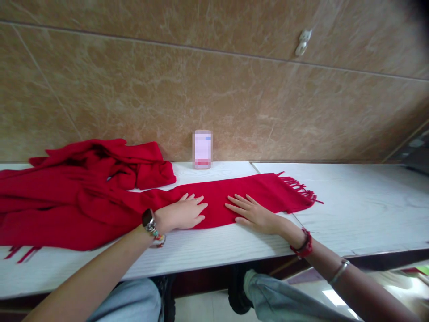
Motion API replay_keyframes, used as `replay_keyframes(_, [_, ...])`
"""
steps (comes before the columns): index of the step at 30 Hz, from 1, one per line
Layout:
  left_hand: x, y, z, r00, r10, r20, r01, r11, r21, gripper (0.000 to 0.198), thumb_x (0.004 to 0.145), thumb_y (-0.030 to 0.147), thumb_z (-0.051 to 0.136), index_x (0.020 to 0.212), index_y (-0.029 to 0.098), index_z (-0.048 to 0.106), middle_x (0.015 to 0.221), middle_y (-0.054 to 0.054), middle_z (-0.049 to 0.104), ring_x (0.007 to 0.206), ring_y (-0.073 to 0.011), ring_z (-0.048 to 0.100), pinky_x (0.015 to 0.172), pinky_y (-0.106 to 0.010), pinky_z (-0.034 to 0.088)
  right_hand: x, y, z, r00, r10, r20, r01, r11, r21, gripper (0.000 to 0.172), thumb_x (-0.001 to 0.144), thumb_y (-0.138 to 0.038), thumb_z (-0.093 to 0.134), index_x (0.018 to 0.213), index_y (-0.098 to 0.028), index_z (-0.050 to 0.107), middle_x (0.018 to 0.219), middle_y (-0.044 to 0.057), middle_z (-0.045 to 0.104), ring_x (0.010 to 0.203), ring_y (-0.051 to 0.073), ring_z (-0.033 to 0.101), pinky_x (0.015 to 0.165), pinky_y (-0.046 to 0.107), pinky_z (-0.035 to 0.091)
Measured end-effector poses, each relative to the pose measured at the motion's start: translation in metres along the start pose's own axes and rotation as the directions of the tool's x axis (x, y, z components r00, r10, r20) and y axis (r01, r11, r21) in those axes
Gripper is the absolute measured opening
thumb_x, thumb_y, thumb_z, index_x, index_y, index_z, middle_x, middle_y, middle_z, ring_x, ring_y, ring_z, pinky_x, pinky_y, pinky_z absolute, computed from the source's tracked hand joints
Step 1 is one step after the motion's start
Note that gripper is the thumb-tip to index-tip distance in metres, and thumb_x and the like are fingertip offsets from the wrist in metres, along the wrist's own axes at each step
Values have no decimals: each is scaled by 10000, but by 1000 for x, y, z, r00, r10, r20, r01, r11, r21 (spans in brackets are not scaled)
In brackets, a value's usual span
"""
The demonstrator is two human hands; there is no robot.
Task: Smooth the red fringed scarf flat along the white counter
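Observation:
A red scarf (214, 197) lies along the white bench top, its right part flat and its fringed end spread toward the right. On its flat middle rests my left hand (184, 213), palm down with the fingers apart. My right hand (253, 214) also lies on the scarf, a short gap to the right, fingers spread. Toward the left the scarf runs into loose, wrinkled folds, with a few fringe strands hanging over the white surface. Behind these folds sits a bunched heap of red cloth (147, 165); I cannot tell whether it is one piece with the scarf.
A phone (203, 150) with a blurred screen leans upright against the brown tiled wall (234, 98). The white bench top (362, 201) has a seam and a front edge close to my legs. A small white fixture (303, 43) sticks to the wall. A dark object (417, 150) stands far right.

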State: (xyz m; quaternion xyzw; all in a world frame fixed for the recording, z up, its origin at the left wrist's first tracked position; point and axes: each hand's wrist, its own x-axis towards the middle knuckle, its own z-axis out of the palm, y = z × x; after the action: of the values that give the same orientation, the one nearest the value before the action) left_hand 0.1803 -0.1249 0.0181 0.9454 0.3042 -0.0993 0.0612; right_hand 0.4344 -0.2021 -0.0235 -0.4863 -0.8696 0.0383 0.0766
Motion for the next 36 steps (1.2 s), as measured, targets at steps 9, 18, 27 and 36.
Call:
replay_keyframes(9, [61, 33, -2, 983, -3, -183, 4, 1000, 5, 532, 891, 389, 299, 1349, 120, 283, 1450, -130, 168, 1325, -306, 96, 1032, -484, 159, 9, 26, -5, 953, 262, -154, -275, 959, -66, 548, 895, -454, 299, 1390, -245, 190, 1447, 110, 195, 1324, 292, 104, 978, 617, 205])
replay_keyframes(18, [69, 23, 19, 982, -60, -178, 51, 997, -53, 653, 859, 554, 239, 1390, 177, 196, 1464, -95, 116, 1325, -323, 57, 1026, -537, 109, 6, 41, 3, 966, 255, -35, -257, 944, -206, 463, 899, -420, 322, 1320, -230, 366, 1416, 143, 269, 1291, 341, 207, 923, 634, 280])
replay_keyframes(27, [72, 23, 18, 980, -107, -167, 97, 993, -64, 734, 823, 632, 228, 1397, 176, 180, 1465, -114, 89, 1310, -382, 44, 997, -590, 108, 3, 89, 2, 886, 457, -74, -462, 863, -204, 489, 883, -505, 275, 1303, -280, 385, 1411, 103, 301, 1290, 342, 211, 931, 636, 262])
replay_keyframes(36, [74, 19, 19, 984, -94, -154, 85, 995, -61, 720, 826, 633, 224, 1397, 196, 182, 1465, -109, 77, 1309, -387, 47, 991, -595, 115, -48, 143, -13, 900, 410, -149, -429, 894, -132, 333, 890, -323, 361, 1180, -277, 517, 1322, 79, 446, 1252, 260, 337, 993, 513, 297])
